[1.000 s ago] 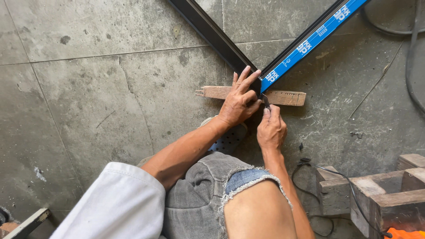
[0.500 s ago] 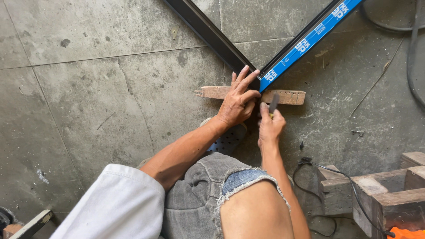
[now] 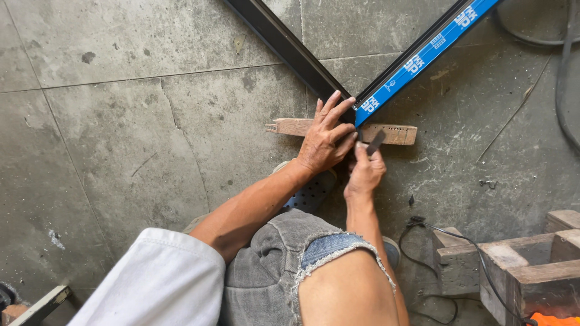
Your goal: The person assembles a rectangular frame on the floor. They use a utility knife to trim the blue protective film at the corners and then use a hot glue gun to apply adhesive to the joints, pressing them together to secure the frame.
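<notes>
My left hand [image 3: 323, 142] stays spread on the bar joint [image 3: 350, 108] over the wood strip [image 3: 393, 134], while my right hand [image 3: 364, 172] has tilted its pinched dark marker [image 3: 375, 142] toward the corner.

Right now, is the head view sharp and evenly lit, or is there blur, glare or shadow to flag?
Head view: sharp on the left hand and right hand; soft daylight, no glare; only a faint shadow under the wooden strip; bent knee near the lens is slightly soft.
</notes>
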